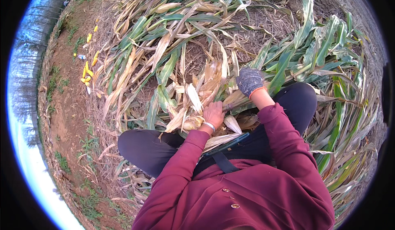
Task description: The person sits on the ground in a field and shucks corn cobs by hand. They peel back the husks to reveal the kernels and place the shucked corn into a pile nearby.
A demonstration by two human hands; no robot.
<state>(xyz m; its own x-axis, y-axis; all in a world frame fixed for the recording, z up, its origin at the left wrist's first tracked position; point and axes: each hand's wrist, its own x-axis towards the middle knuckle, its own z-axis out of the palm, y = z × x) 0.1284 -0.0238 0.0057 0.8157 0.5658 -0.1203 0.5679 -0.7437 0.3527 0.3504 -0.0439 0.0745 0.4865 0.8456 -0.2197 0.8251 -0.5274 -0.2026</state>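
Note:
My left hand (213,115), bare and with a metal bracelet at the wrist, is closed around a corn stalk (230,106) between my knees. My right hand (250,81) wears a grey knit glove with an orange cuff and lies over the stalks and leaves to the right; its fingers are mostly hidden, so I cannot tell what they hold. Dry corn husks (193,98) stand up just beyond my left hand, and a husk-wrapped ear (192,122) lies against its left side. A pale husk (233,124) points down towards my lap.
Cut corn stalks (135,55) are heaped ahead and to the left, with greener corn leaves (327,51) at the right. Husked yellow corn cobs (86,71) and a plastic bottle (81,57) lie on bare soil (63,112) at the far left. Trees stand beyond.

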